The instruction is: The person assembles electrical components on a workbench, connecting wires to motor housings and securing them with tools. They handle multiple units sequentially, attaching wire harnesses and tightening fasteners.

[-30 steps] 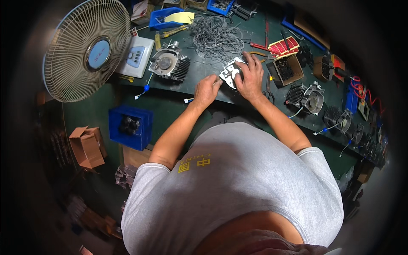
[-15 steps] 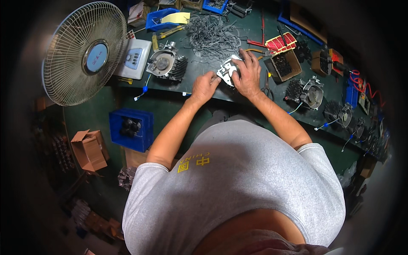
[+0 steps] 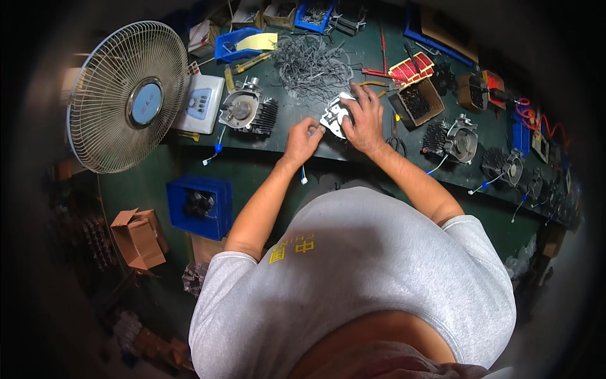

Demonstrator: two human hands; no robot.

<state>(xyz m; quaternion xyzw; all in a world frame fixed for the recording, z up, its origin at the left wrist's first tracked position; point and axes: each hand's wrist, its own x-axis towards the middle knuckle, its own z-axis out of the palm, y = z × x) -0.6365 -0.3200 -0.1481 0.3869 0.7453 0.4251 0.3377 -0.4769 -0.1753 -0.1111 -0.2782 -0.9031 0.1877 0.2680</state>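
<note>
A bright silver metal housing [image 3: 333, 120] with cut-outs sits on the bench in front of me. My right hand [image 3: 364, 123] grips it from the right, its fingers bent over the far edge and top. At the near left edge of the housing is my left hand [image 3: 303, 140], its thumb and fingers pinched together; what is between them is too small to make out. A short lead with a white connector [image 3: 304, 179] hangs below my left hand, over the bench's front edge. Beyond the housing lies a tangled heap of grey cable pieces [image 3: 312, 66].
A finned motor housing [image 3: 249, 112] stands left beside a desk fan [image 3: 146, 104]; another motor housing [image 3: 461, 140] is at right. Pliers [image 3: 377, 86], scissors [image 3: 396, 140], a cardboard box of dark small parts [image 3: 416, 101] and red labels [image 3: 411, 67] lie right. A blue crate [image 3: 199, 208] is below.
The view has tilted, so the bench sits slightly lower. The white connector, formerly left of my left hand, now hangs beneath it. My right hand stays on the silver housing.
</note>
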